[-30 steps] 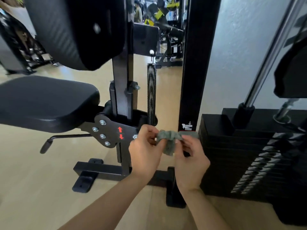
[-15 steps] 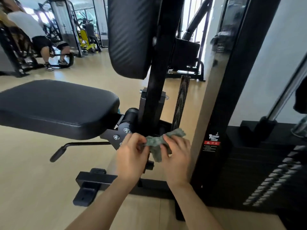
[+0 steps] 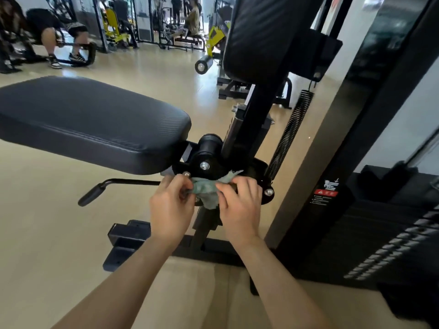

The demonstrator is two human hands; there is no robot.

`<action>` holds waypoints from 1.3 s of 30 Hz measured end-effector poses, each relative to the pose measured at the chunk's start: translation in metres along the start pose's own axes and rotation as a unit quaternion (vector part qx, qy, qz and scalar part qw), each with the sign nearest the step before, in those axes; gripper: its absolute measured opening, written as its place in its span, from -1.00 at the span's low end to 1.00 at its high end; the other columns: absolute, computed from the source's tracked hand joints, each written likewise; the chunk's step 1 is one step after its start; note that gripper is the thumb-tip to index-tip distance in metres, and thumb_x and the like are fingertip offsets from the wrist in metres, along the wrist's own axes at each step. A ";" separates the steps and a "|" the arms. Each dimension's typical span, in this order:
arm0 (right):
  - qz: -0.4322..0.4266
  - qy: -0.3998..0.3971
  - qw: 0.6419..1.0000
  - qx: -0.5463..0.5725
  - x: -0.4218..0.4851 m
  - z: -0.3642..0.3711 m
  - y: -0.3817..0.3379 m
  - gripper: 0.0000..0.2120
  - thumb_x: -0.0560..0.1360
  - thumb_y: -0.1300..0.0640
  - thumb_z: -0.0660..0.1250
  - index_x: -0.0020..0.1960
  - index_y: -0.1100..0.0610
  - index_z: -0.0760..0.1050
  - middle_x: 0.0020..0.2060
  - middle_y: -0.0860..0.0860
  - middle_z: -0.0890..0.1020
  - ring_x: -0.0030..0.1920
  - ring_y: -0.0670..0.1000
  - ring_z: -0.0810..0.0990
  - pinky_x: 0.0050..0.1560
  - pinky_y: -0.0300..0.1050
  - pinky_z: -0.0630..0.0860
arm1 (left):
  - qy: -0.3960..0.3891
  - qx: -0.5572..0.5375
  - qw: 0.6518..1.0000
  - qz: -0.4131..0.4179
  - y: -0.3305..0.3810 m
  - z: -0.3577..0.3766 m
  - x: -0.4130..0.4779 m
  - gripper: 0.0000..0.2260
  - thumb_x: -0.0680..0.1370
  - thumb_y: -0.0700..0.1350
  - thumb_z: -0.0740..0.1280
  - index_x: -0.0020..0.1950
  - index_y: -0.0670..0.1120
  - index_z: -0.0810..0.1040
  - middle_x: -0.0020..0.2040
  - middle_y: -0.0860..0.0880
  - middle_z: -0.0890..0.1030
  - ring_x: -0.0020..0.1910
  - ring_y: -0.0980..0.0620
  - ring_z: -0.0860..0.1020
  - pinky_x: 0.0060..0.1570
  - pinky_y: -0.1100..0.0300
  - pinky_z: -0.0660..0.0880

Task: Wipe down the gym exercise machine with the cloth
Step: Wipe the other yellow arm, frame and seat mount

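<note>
Green cloth point(image 3: 205, 189) pinched by my left hand point(image 3: 169, 210) and right hand point(image 3: 240, 210), seat pivot point(image 3: 209, 160) just beyond the fingers point(image 3: 177, 184); likely bunched for wiping.

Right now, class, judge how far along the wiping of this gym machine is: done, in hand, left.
Done: no surface shows as wiped. In hand: left hand and right hand both pinch the green cloth, bunched in front of the seat's hinge bracket. Left, seemingly: seat pad, back pad, spring, frame upright.
</note>
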State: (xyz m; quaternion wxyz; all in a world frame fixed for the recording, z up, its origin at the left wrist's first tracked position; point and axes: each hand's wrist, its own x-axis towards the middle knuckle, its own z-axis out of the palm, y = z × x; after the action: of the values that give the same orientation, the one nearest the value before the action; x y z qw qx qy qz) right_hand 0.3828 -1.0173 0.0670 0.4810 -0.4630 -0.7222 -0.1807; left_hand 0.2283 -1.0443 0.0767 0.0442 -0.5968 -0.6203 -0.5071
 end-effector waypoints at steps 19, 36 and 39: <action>0.380 0.068 0.826 0.411 0.070 -0.059 -0.006 -0.75 0.48 0.30 0.48 0.10 0.06 0.66 -0.02 0.00 0.73 0.01 -0.05 0.72 0.11 -0.02 0.64 | 0.017 -0.422 0.881 -0.214 0.103 0.012 0.035 -0.92 0.53 -0.20 0.47 -0.03 -0.03 0.66 -0.13 0.01 0.71 -0.15 0.00 0.69 -0.08 -0.10 0.67; 0.225 -0.052 0.898 0.375 0.156 -0.093 0.025 -0.45 0.52 0.35 0.41 0.47 0.17 0.41 0.25 0.07 0.61 0.26 0.00 0.60 0.26 0.03 0.58 | -0.029 -0.303 0.953 0.004 0.127 0.002 0.087 -0.54 0.51 -0.26 0.47 0.41 -0.13 0.56 0.39 -0.09 0.52 0.37 -0.01 0.50 0.36 0.02 0.48; 0.200 -0.043 0.935 0.289 0.143 -0.092 0.026 -0.63 0.53 0.33 0.41 0.33 0.21 0.56 0.15 0.05 0.66 0.15 -0.05 0.64 0.20 -0.12 0.59 | 0.000 -0.281 0.960 -0.005 0.123 0.006 0.083 -0.61 0.53 -0.26 0.45 0.35 -0.08 0.61 0.27 -0.02 0.59 0.24 0.06 0.57 0.26 0.06 0.54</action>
State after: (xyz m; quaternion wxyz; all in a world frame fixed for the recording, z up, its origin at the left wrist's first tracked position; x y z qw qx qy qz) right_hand 0.4382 -0.9984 0.2290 0.5889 -0.4465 -0.6554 0.1558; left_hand 0.3047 -1.0104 0.2001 -0.1274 -0.5823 -0.4558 -0.6610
